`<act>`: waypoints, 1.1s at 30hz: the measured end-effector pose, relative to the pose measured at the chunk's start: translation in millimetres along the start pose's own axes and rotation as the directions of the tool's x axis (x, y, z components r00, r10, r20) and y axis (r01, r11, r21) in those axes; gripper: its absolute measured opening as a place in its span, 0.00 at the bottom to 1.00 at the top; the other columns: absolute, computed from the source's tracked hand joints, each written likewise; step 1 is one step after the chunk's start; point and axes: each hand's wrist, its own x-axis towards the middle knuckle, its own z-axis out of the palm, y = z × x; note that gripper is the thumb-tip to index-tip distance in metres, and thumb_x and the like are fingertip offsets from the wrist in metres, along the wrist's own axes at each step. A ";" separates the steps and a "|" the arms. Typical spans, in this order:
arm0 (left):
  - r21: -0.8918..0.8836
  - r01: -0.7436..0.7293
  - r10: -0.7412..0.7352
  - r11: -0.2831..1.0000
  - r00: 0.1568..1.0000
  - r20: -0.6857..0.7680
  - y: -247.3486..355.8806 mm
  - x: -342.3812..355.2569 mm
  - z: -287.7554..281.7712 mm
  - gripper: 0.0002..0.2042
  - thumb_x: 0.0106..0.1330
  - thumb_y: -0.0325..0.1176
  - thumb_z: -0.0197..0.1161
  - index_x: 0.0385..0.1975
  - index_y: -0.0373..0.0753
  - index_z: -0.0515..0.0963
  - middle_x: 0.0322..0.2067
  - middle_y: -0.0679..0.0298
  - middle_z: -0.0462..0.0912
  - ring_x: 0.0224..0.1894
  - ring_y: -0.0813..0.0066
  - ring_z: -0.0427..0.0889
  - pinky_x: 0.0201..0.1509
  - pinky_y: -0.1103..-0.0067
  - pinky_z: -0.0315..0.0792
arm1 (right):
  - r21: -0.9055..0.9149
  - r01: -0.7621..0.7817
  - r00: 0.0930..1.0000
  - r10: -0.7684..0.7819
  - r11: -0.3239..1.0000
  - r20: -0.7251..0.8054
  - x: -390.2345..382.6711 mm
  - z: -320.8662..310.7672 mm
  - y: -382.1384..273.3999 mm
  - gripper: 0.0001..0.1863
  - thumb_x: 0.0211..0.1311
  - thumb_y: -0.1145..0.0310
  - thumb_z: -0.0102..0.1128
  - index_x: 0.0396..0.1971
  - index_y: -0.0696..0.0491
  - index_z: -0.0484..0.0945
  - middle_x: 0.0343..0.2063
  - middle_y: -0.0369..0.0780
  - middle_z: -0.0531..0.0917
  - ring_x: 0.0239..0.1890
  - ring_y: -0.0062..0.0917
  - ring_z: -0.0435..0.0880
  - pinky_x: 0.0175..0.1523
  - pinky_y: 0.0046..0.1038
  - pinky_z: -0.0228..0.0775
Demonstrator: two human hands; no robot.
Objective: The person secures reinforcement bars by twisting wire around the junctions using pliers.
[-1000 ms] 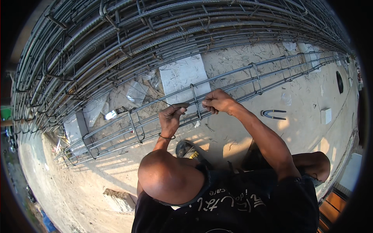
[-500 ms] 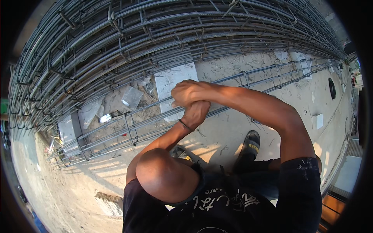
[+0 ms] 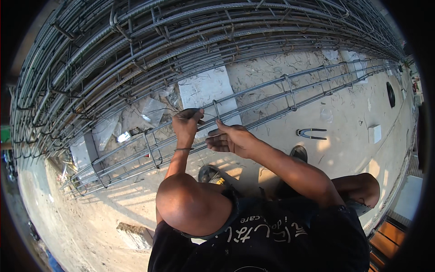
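Note:
A long, narrow rebar cage (image 3: 267,105) lies across the ground in front of me. My left hand (image 3: 185,128) is over its bars, with fingers pinched on a thin, dark tie wire (image 3: 159,110) whose loose end curves off to the left. Close by on the right is my right hand (image 3: 233,139), its fingers stretched out to the left and its thumb up near a stirrup (image 3: 217,110) of the cage. I see nothing in this hand. End-cutting pincers (image 3: 311,133) with grey handles lie on the ground to the right.
A tall stack of rebar cages (image 3: 149,50) fills the far side. Beneath the cage are a pale flat slab (image 3: 206,88) and a block (image 3: 83,158) at the left. Plastic bags (image 3: 153,111) and wire scraps litter the ground. A broken block (image 3: 134,235) sits at lower left.
My hands were together, right over left, above the cage; they are now apart. My right forearm has swung lower, and the pincers on the ground have come into view.

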 end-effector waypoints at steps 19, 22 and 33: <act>0.215 -0.903 0.770 0.371 0.429 0.472 -32.0 -77.9 28.2 0.09 0.47 0.17 0.63 0.25 0.40 0.76 0.32 0.60 0.79 0.27 0.65 0.80 0.29 0.74 0.76 | -0.582 -0.080 0.997 0.064 0.809 -0.047 17.6 -29.9 -52.5 0.24 0.64 0.49 0.53 0.27 0.60 0.77 0.15 0.33 0.73 0.12 0.13 0.65 0.17 0.20 0.60; 0.208 -0.896 0.725 0.393 0.441 0.529 -28.4 -67.1 46.1 0.13 0.48 0.17 0.58 0.35 0.38 0.74 0.33 0.57 0.76 0.28 0.60 0.80 0.28 0.71 0.77 | -0.866 -0.029 0.983 -0.144 0.499 -0.116 0.2 -16.3 -70.3 0.27 0.63 0.46 0.54 0.26 0.61 0.78 0.17 0.36 0.76 0.14 0.15 0.69 0.19 0.19 0.62; 0.343 -0.782 0.455 0.521 0.594 0.663 -5.4 -51.8 58.9 0.16 0.53 0.18 0.56 0.43 0.33 0.75 0.43 0.44 0.77 0.33 0.50 0.82 0.34 0.68 0.79 | -0.716 -0.183 0.980 0.071 0.673 -0.184 -61.4 -49.5 -72.7 0.25 0.61 0.60 0.61 0.53 0.56 0.68 0.28 0.41 0.79 0.25 0.21 0.78 0.28 0.24 0.71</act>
